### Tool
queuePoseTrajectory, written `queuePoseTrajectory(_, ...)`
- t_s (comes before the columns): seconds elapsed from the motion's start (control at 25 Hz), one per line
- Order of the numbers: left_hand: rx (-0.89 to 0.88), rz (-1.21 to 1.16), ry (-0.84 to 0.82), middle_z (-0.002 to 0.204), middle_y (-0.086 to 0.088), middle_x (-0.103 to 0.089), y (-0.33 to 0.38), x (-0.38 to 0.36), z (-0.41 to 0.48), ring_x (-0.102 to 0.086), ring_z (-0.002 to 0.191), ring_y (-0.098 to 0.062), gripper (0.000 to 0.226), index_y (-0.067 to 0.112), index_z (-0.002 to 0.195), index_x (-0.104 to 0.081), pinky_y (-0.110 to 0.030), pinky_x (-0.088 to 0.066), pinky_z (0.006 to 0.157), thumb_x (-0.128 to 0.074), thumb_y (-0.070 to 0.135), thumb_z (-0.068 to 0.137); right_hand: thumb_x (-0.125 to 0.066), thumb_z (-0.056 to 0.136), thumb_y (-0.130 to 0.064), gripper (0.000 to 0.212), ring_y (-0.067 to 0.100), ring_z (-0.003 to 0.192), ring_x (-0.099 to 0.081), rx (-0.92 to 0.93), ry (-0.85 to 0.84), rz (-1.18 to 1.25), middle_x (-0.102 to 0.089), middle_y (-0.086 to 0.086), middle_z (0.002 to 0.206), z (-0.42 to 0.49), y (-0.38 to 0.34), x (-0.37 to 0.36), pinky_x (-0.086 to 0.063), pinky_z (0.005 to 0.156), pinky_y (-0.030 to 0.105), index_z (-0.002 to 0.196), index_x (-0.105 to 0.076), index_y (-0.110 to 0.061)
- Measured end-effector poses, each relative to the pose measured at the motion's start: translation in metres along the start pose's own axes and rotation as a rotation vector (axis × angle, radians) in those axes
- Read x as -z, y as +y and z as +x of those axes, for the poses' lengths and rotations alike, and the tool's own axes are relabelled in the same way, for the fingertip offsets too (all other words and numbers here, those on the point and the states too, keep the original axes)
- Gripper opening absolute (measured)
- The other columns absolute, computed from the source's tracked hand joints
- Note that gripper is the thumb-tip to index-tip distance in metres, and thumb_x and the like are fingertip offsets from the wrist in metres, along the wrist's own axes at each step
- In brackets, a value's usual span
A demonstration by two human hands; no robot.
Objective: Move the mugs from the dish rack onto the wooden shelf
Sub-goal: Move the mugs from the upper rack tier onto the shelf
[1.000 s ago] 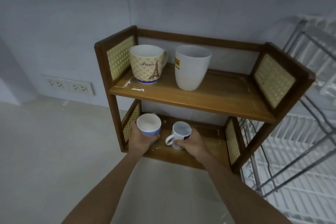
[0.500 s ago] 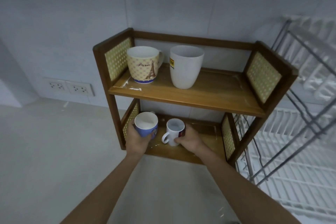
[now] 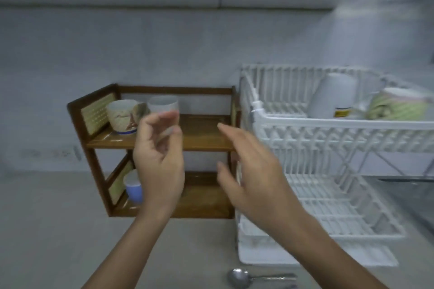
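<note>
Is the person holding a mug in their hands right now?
No, the left hand and right hand are both open and empty in front of the brown wooden shelf.

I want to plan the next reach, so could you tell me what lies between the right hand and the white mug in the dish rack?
In the head view, only the dish rack's white front rail lies between the right hand and the upturned white mug.

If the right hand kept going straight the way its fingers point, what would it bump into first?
Probably the wooden shelf. The open right hand points up and leftward toward the shelf's right end, close beside the white dish rack. The blur hides depth, so that's a guess.
</note>
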State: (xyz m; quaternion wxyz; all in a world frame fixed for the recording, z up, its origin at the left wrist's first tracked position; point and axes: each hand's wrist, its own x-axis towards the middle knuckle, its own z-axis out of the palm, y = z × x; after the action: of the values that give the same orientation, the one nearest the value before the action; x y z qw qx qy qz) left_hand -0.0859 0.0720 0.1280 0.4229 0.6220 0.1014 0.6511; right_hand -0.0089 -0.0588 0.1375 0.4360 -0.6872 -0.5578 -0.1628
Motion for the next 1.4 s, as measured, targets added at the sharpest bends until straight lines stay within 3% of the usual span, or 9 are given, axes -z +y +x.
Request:
queuePoseTrajectory(0.24,-0.257,0.037,-0.488,0.103,0.009,-0.063,0.057,-0.122,0.033,-0.06,0.099,-0.004,0.024,0.024,0.105,-0.06,-0.019,-0.049,0.084,-0.054,0.008,0.089,-0.067,0.082,-0.009,0.043,0.022,0.112,-0.058,-0.019,0.142,-0.316,-0.063,0.011,0.123,0.025,0.059,0.131,-0.042,0.093,0.027,0.124,-0.059,-0.005)
queuePoseTrajectory(0.36,-0.533,0.511,-0.806,0.127,0.0,-0.057,0.052,-0.188,0.054,-0.052,0.118,-0.018,0.041,0.019,0.125,-0.054,-0.032,-0.041,0.098,-0.056,0.009,0.086,-0.06,0.085,-0.011,0.041,0.026,0.119,-0.053,-0.209,-0.164,-0.595,-0.056,0.007,0.133,0.049,0.116,0.188,-0.039,0.1,0.034,0.125,-0.058,-0.014)
queuePoseTrajectory(0.52,-1.252,1.357,-1.118,0.156,-0.011,-0.021,0.032,-0.267,0.062,-0.019,0.143,-0.032,0.063,0.019,0.145,-0.023,-0.048,-0.017,0.116,-0.049,0.006,0.089,-0.053,0.088,-0.016,0.049,0.024,0.132,-0.041,-0.282,-0.668,-1.259,-0.043,0.001,0.144,0.076,0.164,0.236,-0.037,0.105,0.043,0.136,-0.046,-0.025)
queuePoseTrajectory(0.64,-1.61,1.627,-1.156,0.16,-0.01,-0.009,0.014,-0.309,0.051,-0.005,0.146,-0.034,0.073,0.021,0.148,-0.01,-0.055,-0.002,0.116,-0.055,0.016,0.091,-0.06,0.09,-0.021,0.061,0.024,0.135,-0.035,-0.177,-0.867,-1.502,-0.034,-0.001,0.149,0.087,0.186,0.241,-0.037,0.104,0.043,0.143,-0.033,-0.032)
queuePoseTrajectory(0.76,-1.751,1.688,-1.139,0.151,-0.01,-0.028,0.005,-0.325,0.048,-0.019,0.142,-0.034,0.074,0.018,0.143,-0.018,-0.056,-0.001,0.115,-0.063,0.013,0.085,-0.062,0.091,-0.02,0.063,0.033,0.131,-0.039,-0.169,-0.969,-1.576,-0.03,0.001,0.15,0.087,0.204,0.23,-0.042,0.101,0.041,0.144,-0.03,-0.033)
queuePoseTrajectory(1.0,-1.551,1.641,-1.061,0.134,-0.011,-0.04,0.0,-0.312,0.062,-0.04,0.124,-0.034,0.069,0.02,0.136,-0.026,-0.06,-0.001,0.113,-0.064,0.006,0.08,-0.057,0.093,-0.031,0.058,0.033,0.115,-0.052,0.062,-0.993,-1.84,-0.042,0.0,0.138,0.091,0.212,0.218,-0.04,0.095,0.039,0.142,-0.027,-0.032)
queuePoseTrajectory(1.16,-1.081,1.457,-0.946,0.138,-0.012,-0.04,0.019,-0.293,0.077,-0.042,0.122,-0.032,0.084,0.021,0.14,-0.026,-0.059,-0.013,0.112,-0.074,0.019,0.071,-0.076,0.063,-0.055,0.095,0.033,0.114,-0.053,-0.102,-0.7,-1.715,-0.05,0.006,0.13,0.1,0.194,0.245,-0.037,0.093,0.039,0.14,-0.028,-0.026)
queuePoseTrajectory(1.28,-0.727,1.09,-0.74,0.129,-0.006,-0.05,0.036,-0.259,0.085,-0.047,0.113,-0.029,0.089,0.023,0.135,-0.038,-0.042,-0.031,0.098,-0.079,0.035,0.057,-0.076,0.052,-0.064,0.097,0.034,0.1,-0.06,-0.302,-0.262,-1.172,-0.058,0.009,0.119,0.097,0.172,0.255,-0.046,0.083,0.039,0.129,-0.038,-0.019)
queuePoseTrajectory(1.4,-0.433,0.716,-0.486,0.121,-0.004,-0.057,0.048,-0.203,0.08,-0.049,0.108,-0.029,0.092,0.022,0.13,-0.044,-0.039,-0.04,0.085,-0.08,0.049,0.051,-0.078,0.047,-0.066,0.088,0.025,0.091,-0.061,-0.468,0.136,-0.318,-0.061,0.004,0.104,0.088,0.14,0.238,-0.051,0.068,0.033,0.113,-0.046,-0.019)
